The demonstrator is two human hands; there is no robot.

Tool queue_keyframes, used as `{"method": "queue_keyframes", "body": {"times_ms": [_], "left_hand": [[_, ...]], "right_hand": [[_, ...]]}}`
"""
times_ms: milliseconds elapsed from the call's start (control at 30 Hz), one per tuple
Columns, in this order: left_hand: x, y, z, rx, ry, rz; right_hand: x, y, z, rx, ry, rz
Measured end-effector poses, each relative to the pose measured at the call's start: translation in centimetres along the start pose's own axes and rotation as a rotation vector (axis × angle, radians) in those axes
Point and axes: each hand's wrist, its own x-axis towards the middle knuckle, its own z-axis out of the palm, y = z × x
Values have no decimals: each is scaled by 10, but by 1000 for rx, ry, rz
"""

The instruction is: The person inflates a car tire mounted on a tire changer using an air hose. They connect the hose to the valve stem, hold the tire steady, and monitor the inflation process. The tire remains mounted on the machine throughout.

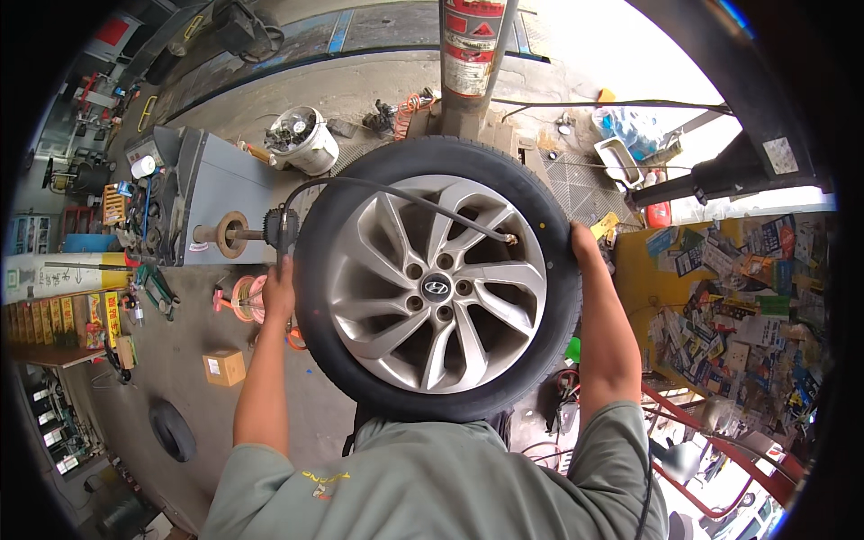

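A car wheel (482,353), a silver multi-spoke alloy rim in a black tire (346,378), stands in front of my body with its face toward me. My left hand (280,290) is closed around a dark tire inflator (286,236) beside the tire's left edge. From there a thin black hose (396,191) arches across the rim, its metal end (511,239) at the rim's right side, by the valve area. At the tire's upper right edge, my right hand (584,245) grips the tread; its fingers are partly hidden behind the tire.
Left of the wheel is a grey machine (229,184) with a protruding metal shaft (211,234). A white bucket (306,144) and a post (472,72) stand beyond. A cardboard box (224,367) and a loose tire (172,430) lie on the floor. A littered yellow surface (643,297) is at right.
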Motion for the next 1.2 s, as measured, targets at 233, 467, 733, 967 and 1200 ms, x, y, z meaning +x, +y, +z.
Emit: {"method": "queue_keyframes", "body": {"times_ms": [233,467,733,967,1200], "left_hand": [[-2,-8,3,-13,44,3],[-5,9,2,-25,49,53],[-3,-1,1,-27,54,38],[-6,10,-2,2,27,-16],[-2,-2,-2,6,9,-31]], "right_hand": [[12,10,2,60,14,48],[8,17,-6,125,28,106],[4,10,-4,111,27,123],[-36,-32,-16,160,33,141],[-29,-25,-13,172,40,134]]}}
